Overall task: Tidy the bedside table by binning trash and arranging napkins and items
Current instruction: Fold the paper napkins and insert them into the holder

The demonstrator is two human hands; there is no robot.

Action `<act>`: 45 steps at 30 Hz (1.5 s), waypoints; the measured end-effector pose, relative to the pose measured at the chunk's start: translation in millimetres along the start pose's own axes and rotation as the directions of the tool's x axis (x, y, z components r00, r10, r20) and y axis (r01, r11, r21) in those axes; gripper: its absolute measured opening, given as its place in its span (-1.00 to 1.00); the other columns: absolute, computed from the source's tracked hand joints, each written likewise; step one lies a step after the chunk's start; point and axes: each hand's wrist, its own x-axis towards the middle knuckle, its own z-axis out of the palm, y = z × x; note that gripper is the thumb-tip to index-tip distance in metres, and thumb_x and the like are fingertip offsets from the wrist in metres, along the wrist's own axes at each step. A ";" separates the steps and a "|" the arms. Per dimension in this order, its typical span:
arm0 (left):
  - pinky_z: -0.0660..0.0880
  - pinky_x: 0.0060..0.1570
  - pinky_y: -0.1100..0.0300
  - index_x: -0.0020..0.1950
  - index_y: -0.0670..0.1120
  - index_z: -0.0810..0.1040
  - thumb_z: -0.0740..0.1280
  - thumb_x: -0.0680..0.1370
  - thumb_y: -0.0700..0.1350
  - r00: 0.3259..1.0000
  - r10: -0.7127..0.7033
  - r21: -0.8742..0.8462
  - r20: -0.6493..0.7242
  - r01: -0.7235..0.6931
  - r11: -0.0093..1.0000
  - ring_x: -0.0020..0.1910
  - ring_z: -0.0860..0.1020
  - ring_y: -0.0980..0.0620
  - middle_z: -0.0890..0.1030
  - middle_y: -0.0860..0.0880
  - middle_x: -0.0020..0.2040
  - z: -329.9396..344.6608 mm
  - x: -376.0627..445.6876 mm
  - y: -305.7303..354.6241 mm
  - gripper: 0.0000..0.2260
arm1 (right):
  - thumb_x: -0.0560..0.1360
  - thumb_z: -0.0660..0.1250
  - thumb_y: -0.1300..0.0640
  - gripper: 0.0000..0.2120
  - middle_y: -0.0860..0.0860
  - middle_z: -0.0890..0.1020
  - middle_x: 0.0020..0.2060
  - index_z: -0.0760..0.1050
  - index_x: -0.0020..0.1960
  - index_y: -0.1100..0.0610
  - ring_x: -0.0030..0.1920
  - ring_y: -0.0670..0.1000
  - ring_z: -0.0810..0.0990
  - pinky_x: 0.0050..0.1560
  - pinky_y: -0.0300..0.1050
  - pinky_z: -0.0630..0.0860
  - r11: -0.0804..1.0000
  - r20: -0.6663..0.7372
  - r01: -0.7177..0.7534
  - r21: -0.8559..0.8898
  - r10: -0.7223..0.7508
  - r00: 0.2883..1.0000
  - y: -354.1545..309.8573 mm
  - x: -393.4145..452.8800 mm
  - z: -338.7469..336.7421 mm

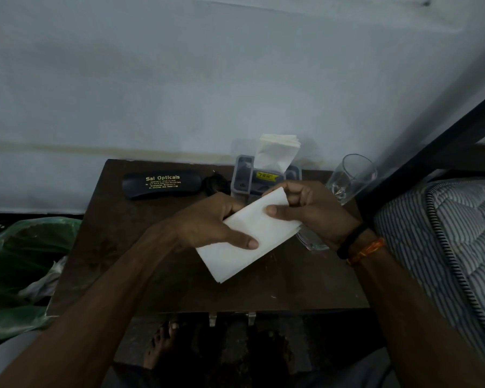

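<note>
Both hands (pixel 207 222) (pixel 314 208) pinching a folded napkin (pixel 247 242), tumbler base (pixel 311 242) half hidden behind.

— What is sitting at three o'clock?
— A quilted striped mattress (pixel 457 233) is lying under a dark bed frame (pixel 431 152).
— And at twelve?
— A pale blue-grey wall (pixel 179 79) is rising behind everything; bare feet (pixel 163 345) are showing at six o'clock.

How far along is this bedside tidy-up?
Midway, roughly. Some napkins already stand in the grey plastic holder, and the green bin bag holds trash. Left hand and right hand grip a folded white napkin. The black spectacle case and clear glass look unarranged.
</note>
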 end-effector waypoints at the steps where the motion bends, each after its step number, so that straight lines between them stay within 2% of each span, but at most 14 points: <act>1: 0.63 -0.11 0.16 0.03 0.00 0.66 0.57 0.38 -0.08 1.000 -0.012 -0.017 0.003 0.012 1.000 -0.05 0.69 0.11 0.71 0.06 0.01 0.5 -0.2 -0.8 -0.75 | 0.38 0.49 0.29 -0.76 0.15 0.73 -0.07 0.62 0.04 0.22 -0.05 0.10 0.73 -0.13 -0.16 0.62 1.000 -0.025 0.001 0.007 -0.001 1.000 0.2 -0.1 -1.6; 6: 0.62 -0.10 0.24 0.09 -0.02 0.65 0.54 0.41 -0.15 1.000 -0.018 -0.135 0.022 0.021 0.991 0.00 0.68 0.10 0.71 0.05 0.05 -3.8 -2.4 -2.2 -0.73 | 0.26 0.57 0.26 -0.71 0.16 0.74 -0.17 0.64 -0.04 0.22 -0.19 0.06 0.73 -0.23 -0.16 0.63 0.996 -0.276 0.025 0.084 -0.001 0.961 -1.1 -0.3 -19.4; 10: 0.63 -0.05 0.13 0.12 -0.06 0.65 0.55 0.40 -0.15 0.993 -0.037 -0.195 -0.113 0.015 0.981 0.00 0.68 0.07 0.72 0.02 0.04 -5.6 -0.7 -1.9 -0.70 | 0.45 0.44 0.32 -0.94 0.15 0.72 -0.23 0.61 -0.08 0.23 -0.27 0.04 0.69 -0.28 -0.18 0.60 0.972 -0.561 0.150 0.183 -0.022 0.827 -2.0 0.1 -36.5; 12: 0.62 -0.14 0.18 0.08 -0.05 0.66 0.55 0.38 -0.15 0.973 -0.022 -0.266 -0.228 -0.040 0.963 -0.04 0.69 0.08 0.73 0.03 0.00 -5.3 2.0 0.7 -0.71 | 0.50 0.41 0.16 -0.91 0.14 0.72 -0.24 0.62 -0.10 0.19 -0.29 0.03 0.68 -0.31 -0.18 0.59 0.968 -0.522 0.111 0.224 0.023 0.852 -2.8 -0.2 -35.7; 14: 0.62 -0.16 0.20 0.08 -0.03 0.67 0.55 0.38 -0.16 0.946 0.000 -0.321 -0.324 -0.110 0.941 -0.04 0.69 0.08 0.73 0.03 0.01 -4.3 6.0 5.2 -0.72 | 0.45 0.43 0.01 -0.76 0.15 0.73 -0.17 0.63 -0.02 0.17 -0.23 0.06 0.71 -0.29 -0.17 0.62 0.968 -0.322 -0.007 0.251 0.091 0.942 -3.1 -0.4 -28.0; 16: 0.64 -0.06 0.08 0.12 -0.07 0.66 0.54 0.39 -0.17 0.918 0.012 -0.364 -0.395 -0.169 0.916 0.01 0.68 0.01 0.72 -0.01 0.04 -1.2 11.1 9.6 -0.69 | 0.39 0.49 -0.04 -0.63 0.14 0.72 -0.02 0.61 0.12 0.12 -0.07 0.11 0.72 -0.19 -0.13 0.64 0.979 -0.116 -0.090 0.181 0.112 0.987 -2.3 0.3 -14.8; 18: 0.64 -0.02 0.03 0.17 -0.09 0.64 0.53 0.41 -0.17 0.891 0.027 -0.387 -0.453 -0.224 0.894 0.04 0.68 -0.02 0.71 -0.02 0.07 3.1 15.5 14.6 -0.67 | 0.35 0.54 0.01 -0.53 0.11 0.71 0.03 0.59 0.21 0.11 0.02 0.12 0.71 -0.14 -0.12 0.64 0.994 -0.053 -0.069 0.087 0.073 0.996 -1.2 3.5 -0.9; 21: 0.66 -0.02 0.05 0.20 -0.12 0.62 0.51 0.44 -0.18 0.840 0.081 -0.337 -0.537 -0.302 0.892 0.03 0.68 -0.01 0.71 -0.03 0.08 8.1 20.6 23.1 -0.66 | 0.39 0.53 0.20 -0.60 0.13 0.73 -0.05 0.58 0.21 0.19 -0.07 0.10 0.73 -0.21 -0.13 0.63 0.999 -0.149 0.030 0.021 -0.026 0.989 -3.6 9.0 11.4; 24: 0.65 0.01 0.07 0.23 -0.14 0.60 0.50 0.46 -0.16 0.778 0.183 -0.133 -0.601 -0.323 0.937 0.04 0.67 0.04 0.70 -0.02 0.09 5.5 25.0 30.2 -0.66 | 0.42 0.51 0.23 -0.72 0.13 0.73 -0.18 0.63 0.12 0.21 -0.19 0.06 0.73 -0.29 -0.11 0.62 0.990 -0.281 0.094 -0.106 -0.121 0.952 -8.4 11.1 11.1; 28: 0.64 -0.10 0.07 -0.01 -0.11 0.61 0.47 0.49 -0.09 0.724 0.247 0.128 -0.644 -0.216 0.968 -0.09 0.66 0.10 0.69 0.01 -0.08 -2.7 28.3 29.9 -0.85 | 0.45 0.49 0.20 -0.79 0.11 0.72 -0.13 0.64 0.06 0.24 -0.17 0.04 0.72 -0.20 0.07 0.68 0.931 -0.423 0.137 -0.340 -0.281 0.862 -14.3 10.5 3.1; 33: 0.58 -0.22 0.21 -0.18 -0.11 0.60 0.49 0.47 -0.09 0.677 0.298 0.226 -0.673 -0.196 0.954 -0.25 0.62 0.04 0.64 -0.02 -0.26 -2.2 35.7 25.1 -0.87 | 0.46 0.47 0.07 -0.84 0.01 0.73 -0.18 0.65 -0.08 0.17 -0.22 -0.03 0.68 -0.16 0.00 0.64 0.826 -0.481 0.066 -0.560 -0.388 0.786 -10.9 10.3 -3.0; 36: 0.50 -0.31 0.36 -0.22 -0.11 0.57 0.49 0.48 -0.09 0.664 0.314 0.280 -0.678 -0.162 0.946 -0.29 0.61 0.04 0.63 -0.02 -0.30 -0.4 42.5 20.4 -0.83 | 0.46 0.46 0.02 -0.86 -0.03 0.73 -0.19 0.65 -0.09 0.08 -0.22 -0.12 0.66 -0.20 -0.27 0.59 0.737 -0.477 0.018 -0.675 -0.455 0.752 -6.7 14.2 -1.0; 41: 0.47 -0.29 0.35 -0.24 -0.05 0.54 0.48 0.49 -0.08 0.630 0.337 0.316 -0.699 -0.151 0.937 -0.32 0.57 0.08 0.59 0.00 -0.32 2.1 51.3 13.7 -0.83 | 0.43 0.47 0.14 -0.77 0.05 0.73 -0.05 0.64 0.07 0.13 -0.08 0.02 0.69 -0.02 0.01 0.64 0.754 -0.476 -0.028 -0.656 -0.386 0.790 2.8 25.6 -1.3; 45: 0.48 -0.29 0.34 -0.22 -0.14 0.58 0.47 0.48 -0.09 0.610 0.370 0.351 -0.701 -0.156 0.923 -0.32 0.56 0.08 0.62 -0.05 -0.32 6.1 59.2 8.2 -0.83 | 0.39 0.48 0.13 -0.74 0.05 0.73 -0.07 0.64 0.06 0.13 -0.08 0.05 0.67 -0.05 -0.05 0.61 0.710 -0.481 -0.084 -0.699 -0.379 0.790 9.0 31.8 0.7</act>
